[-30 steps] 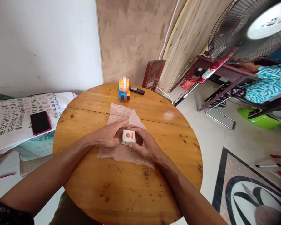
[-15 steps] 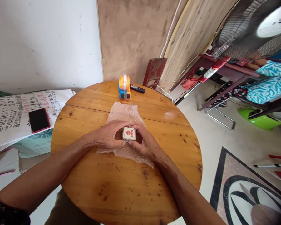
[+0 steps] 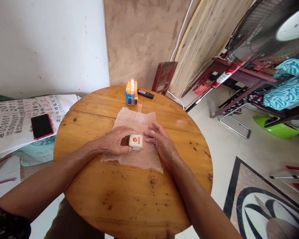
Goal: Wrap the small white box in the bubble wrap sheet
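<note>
Box (image 3: 136, 140) sits on bubble wrap (image 3: 149, 159), roughly midway between our tabletop (image 3: 129, 192) edges; our left hand (image 3: 113, 141) is nearer, pinching it, while our right hand (image 3: 164, 142) is loose and unclenched, just off its right side.

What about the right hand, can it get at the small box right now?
Probably yes: the right hand is just beside the small box, with nothing visible between them, while the left hand curves around the opposite side.

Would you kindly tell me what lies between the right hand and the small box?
In the head view, a narrow stretch of bubble wrap shows between the right hand and the small box.
</note>
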Available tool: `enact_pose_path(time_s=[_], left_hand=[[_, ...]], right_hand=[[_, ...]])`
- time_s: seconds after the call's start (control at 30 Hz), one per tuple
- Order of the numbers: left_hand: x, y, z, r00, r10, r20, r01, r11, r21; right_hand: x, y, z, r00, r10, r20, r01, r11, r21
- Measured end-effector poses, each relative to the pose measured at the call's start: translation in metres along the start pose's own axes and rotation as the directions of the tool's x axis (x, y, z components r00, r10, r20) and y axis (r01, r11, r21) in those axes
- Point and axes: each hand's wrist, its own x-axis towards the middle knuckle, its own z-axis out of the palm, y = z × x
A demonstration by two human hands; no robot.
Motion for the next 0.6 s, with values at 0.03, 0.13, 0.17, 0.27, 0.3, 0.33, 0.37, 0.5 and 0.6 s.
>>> enact_pose_path(time_s=[0.03,0.13,0.17,0.27,0.3,0.33,0.37,0.5,0.6], left_hand=[[0.0,-0.001,-0.001,1.0,0.008,-0.007,-0.008,1.0,0.007],[-0.001,-0.004,-0.005,0.998,0.03,-0.061,-0.029,0.999,0.022],[-0.001,-0.004,-0.008,0.996,0.031,-0.084,-0.029,0.999,0.019],[-0.004,0.004,-0.021,0.993,0.006,-0.115,-0.007,1.0,-0.007],[-0.006,0.011,-0.027,0.994,-0.003,-0.105,0.002,1.0,-0.004],[-0.009,0.02,-0.032,0.996,0.002,-0.088,0.0,1.0,0.017],[-0.013,0.03,-0.036,0.998,0.031,-0.06,-0.027,0.997,0.071],[-0.032,0.073,-0.033,0.994,0.045,0.102,-0.08,0.926,0.368],[-0.045,0.086,-0.008,0.995,0.03,0.091,-0.072,0.863,0.5]], right_hand=[[0.002,0.001,0.0,1.0,0.003,-0.005,-0.003,1.0,0.001],[0.004,0.001,0.0,1.0,-0.008,-0.001,0.008,1.0,-0.024],[0.003,0.001,0.0,1.0,-0.01,0.002,0.01,1.0,-0.025],[0.002,0.001,0.0,1.0,-0.003,0.005,0.003,1.0,0.002],[0.002,0.001,0.0,1.0,-0.001,0.005,0.001,1.0,0.015],[0.001,0.002,0.001,1.0,0.0,0.005,0.0,1.0,0.027],[0.001,0.002,0.001,1.0,-0.001,0.005,0.001,0.999,0.039],[0.002,0.004,0.0,1.0,-0.005,0.015,0.004,0.998,0.069],[-0.001,0.0,-0.004,0.997,-0.019,0.071,0.015,0.998,0.062]])
